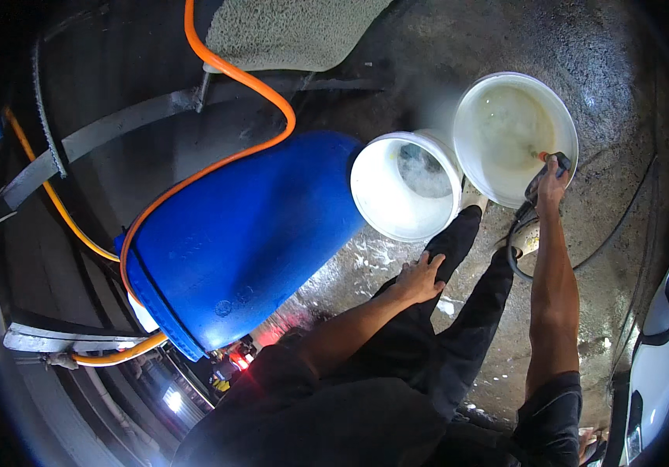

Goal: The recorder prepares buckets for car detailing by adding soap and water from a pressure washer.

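My right hand (550, 187) grips a black spray gun (539, 178) with an orange-red tip, pointed into a white bucket (571, 131) at the upper right. Cloudy, yellowish liquid lies in that bucket, and mist hangs near its left rim. A black hose runs from below the gun and curves over the floor. Beside it, a second white bucket (369, 201) holds foamy or misty greyish liquid. Over my left thigh and knee, my left hand (419, 280) rests with its fingers apart and nothing in it.
A large blue plastic barrel (241, 233) stands left of the buckets, with an orange hose (253, 82) looped over it. A textured grey mat (293, 35) lies at the top. Part of a white vehicle (661, 373) shows at the lower right. The concrete floor (358, 262) looks wet.
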A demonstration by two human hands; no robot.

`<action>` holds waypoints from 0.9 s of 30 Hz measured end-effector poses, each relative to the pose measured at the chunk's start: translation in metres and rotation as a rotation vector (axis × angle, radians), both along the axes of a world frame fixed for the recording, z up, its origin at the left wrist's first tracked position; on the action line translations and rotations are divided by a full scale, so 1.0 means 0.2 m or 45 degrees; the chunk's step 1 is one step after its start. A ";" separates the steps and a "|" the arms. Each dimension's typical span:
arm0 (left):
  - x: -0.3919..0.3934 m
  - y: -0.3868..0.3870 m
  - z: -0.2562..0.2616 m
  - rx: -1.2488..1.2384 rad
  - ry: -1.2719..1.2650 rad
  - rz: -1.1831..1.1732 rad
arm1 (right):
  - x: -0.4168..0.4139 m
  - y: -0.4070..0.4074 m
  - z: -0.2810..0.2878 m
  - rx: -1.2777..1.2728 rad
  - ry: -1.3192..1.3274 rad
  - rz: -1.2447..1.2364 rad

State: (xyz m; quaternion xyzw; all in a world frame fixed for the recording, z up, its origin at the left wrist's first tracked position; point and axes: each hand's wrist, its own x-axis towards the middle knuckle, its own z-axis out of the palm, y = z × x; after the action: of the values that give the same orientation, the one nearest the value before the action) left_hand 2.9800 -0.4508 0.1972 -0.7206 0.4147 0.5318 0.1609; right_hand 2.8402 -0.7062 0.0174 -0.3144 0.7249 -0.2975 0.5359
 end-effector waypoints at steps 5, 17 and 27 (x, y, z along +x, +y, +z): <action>-0.01 -0.02 0.02 0.021 -0.005 -0.013 | -0.02 0.03 0.12 0.255 -0.159 -0.087; -0.01 -0.05 0.03 0.118 0.038 0.025 | -0.04 0.00 0.21 0.170 -0.215 0.070; 0.00 0.01 0.01 0.008 0.013 0.023 | -0.03 0.03 0.18 0.120 -0.216 0.129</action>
State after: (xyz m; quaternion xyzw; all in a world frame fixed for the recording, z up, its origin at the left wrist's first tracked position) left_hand 2.9797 -0.4491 0.1997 -0.7212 0.4072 0.5382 0.1563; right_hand 2.8336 -0.7002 0.0535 -0.2989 0.6731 -0.2613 0.6239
